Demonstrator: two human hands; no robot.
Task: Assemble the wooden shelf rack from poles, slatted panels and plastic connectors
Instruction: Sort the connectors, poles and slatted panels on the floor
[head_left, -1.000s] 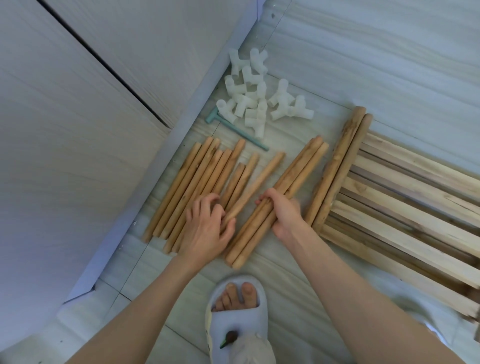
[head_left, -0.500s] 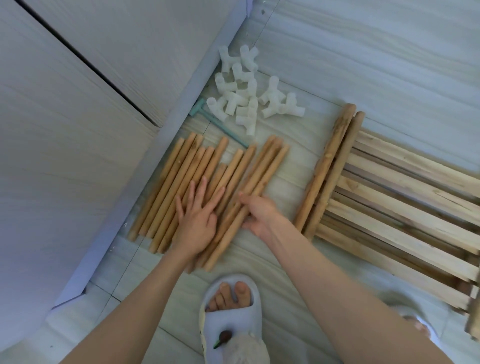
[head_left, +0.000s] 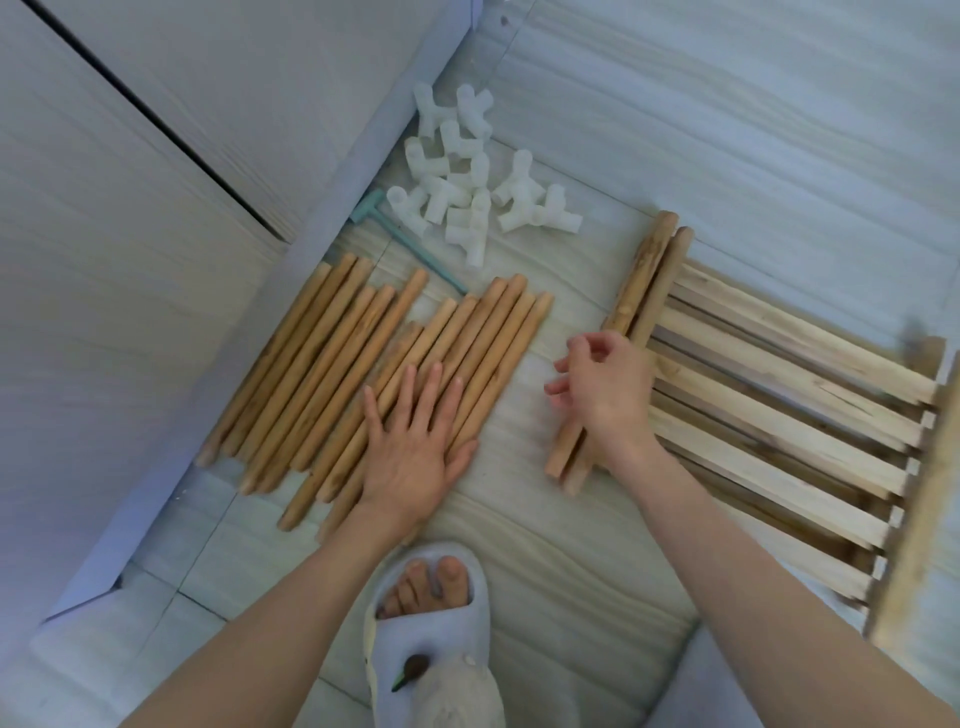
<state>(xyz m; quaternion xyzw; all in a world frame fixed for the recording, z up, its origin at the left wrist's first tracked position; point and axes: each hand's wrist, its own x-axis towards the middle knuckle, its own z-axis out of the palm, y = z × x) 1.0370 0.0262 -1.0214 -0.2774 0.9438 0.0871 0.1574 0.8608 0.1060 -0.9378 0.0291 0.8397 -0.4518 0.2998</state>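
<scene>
Poles (head_left: 363, 379) lie in a row on the floor (head_left: 519, 519) under the flat, released left hand (head_left: 415, 441); the right hand (head_left: 605, 389) hangs loosely curled, grasping nothing, over two longer poles (head_left: 644, 291). Squaring their ends first should ease counting.

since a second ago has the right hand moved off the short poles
Yes. The right hand left the short poles and moved right, over the two long poles beside the slatted panels.
</scene>
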